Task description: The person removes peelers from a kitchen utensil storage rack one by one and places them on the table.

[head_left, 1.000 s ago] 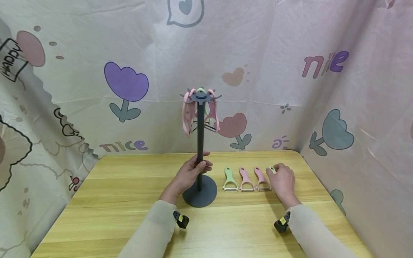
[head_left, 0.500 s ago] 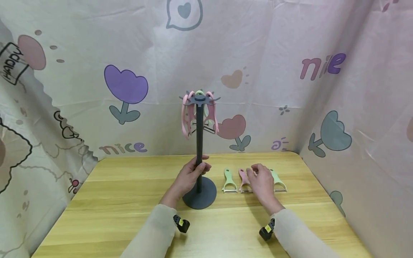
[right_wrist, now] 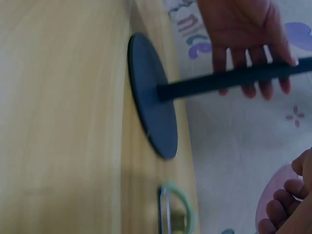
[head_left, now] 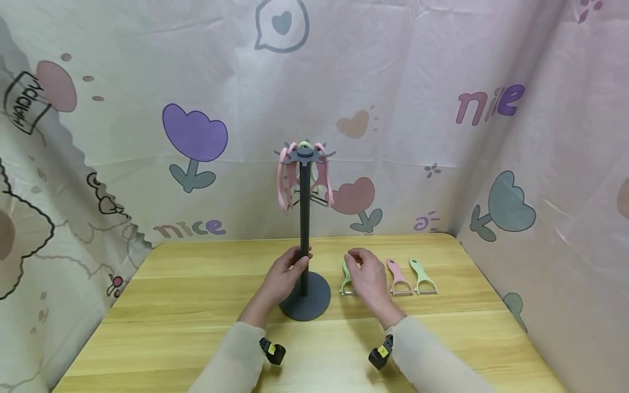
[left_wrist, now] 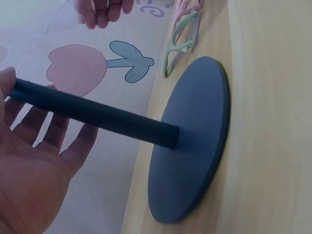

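Observation:
My left hand (head_left: 284, 277) holds the dark pole of a round-based stand (head_left: 304, 218), its thumb in front and its fingers behind. Pink peelers (head_left: 321, 174) and a green one hang from the hooks at the top. My right hand (head_left: 367, 278) is over the row of peelers on the table, fingers loosely curled, with nothing seen in them. It partly covers a green peeler (head_left: 346, 281) and hides the pink one beside it in the head view. To its right lie a pink peeler (head_left: 400, 279) and a green peeler (head_left: 422, 278).
The wooden table (head_left: 196, 305) meets a printed cloth (head_left: 255, 109) behind the stand. More of this cloth stands along both sides. The stand's wide base (left_wrist: 190, 141) rests on the table between the left hand and the peelers.
My right hand has moved left along the row from the rightmost green peeler, uncovering that one and the pink one beside it. My left hand has stayed at the pole, slightly lower.

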Tool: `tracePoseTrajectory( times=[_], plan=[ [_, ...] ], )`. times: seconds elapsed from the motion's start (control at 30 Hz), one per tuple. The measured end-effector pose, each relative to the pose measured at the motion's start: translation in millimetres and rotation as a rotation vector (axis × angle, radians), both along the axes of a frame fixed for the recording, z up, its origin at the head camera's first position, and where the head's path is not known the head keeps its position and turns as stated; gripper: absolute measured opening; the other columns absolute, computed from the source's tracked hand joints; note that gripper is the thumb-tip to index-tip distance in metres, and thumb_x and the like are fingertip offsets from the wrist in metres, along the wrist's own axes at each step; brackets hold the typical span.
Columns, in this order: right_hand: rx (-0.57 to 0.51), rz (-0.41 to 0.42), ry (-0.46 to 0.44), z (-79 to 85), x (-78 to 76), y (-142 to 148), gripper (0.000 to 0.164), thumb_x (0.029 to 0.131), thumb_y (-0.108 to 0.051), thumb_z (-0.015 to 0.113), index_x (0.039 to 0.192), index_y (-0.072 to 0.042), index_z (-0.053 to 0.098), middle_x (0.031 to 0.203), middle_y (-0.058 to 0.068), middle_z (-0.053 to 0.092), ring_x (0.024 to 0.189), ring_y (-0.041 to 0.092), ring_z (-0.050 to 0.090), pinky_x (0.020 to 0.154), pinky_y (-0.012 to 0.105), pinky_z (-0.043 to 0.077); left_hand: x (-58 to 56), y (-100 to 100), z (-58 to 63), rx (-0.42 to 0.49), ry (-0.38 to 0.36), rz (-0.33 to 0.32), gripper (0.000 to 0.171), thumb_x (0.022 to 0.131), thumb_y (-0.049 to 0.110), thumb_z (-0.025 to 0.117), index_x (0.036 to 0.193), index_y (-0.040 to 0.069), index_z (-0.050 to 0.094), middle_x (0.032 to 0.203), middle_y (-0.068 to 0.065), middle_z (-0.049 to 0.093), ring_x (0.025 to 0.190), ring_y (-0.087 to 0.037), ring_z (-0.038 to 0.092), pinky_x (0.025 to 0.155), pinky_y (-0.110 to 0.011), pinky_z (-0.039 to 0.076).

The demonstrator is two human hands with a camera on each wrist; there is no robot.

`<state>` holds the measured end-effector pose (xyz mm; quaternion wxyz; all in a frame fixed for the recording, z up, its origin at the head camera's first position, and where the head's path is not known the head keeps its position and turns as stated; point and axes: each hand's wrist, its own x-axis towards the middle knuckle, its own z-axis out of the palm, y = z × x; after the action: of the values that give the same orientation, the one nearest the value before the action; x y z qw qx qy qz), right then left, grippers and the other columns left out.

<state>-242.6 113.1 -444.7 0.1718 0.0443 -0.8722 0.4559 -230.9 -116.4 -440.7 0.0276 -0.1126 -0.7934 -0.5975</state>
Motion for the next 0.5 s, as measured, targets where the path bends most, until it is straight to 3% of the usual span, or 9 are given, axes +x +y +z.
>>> tracePoseTrajectory(
  times=[0.27, 0.5],
  plan=[
    [-0.055, 0.085, 0.013, 10.6, 2.9, -28.3, 0.025, 0.106, -0.029, 0.064, 0.121, -0.013, 0.076, 0.11, 0.004, 0.076, 0.101, 0.022, 0.07, 0.089, 0.044, 0.058, 11.2, -14.8, -10.9, -0.054, -0.021, 0.105, 0.035, 0.11, 0.029, 0.058, 0.141, 0.013, 0.063, 0.14, -0.01, 0.067, 0.135, -0.032, 0.059, 0.115, -0.056, 0.047],
    [-0.13, 0.234, -0.005, 18.4, 8.2, -48.6, 0.026, 0.107, -0.023, 0.061, 0.128, -0.013, 0.074, 0.116, 0.006, 0.076, 0.106, 0.022, 0.069, 0.093, 0.044, 0.058, 26.7, -32.7, -23.1, -0.148, -0.058, 0.232, 0.027, 0.11, 0.021, 0.058, 0.134, 0.012, 0.067, 0.133, -0.009, 0.069, 0.129, -0.031, 0.06, 0.112, -0.054, 0.051]
  ],
)
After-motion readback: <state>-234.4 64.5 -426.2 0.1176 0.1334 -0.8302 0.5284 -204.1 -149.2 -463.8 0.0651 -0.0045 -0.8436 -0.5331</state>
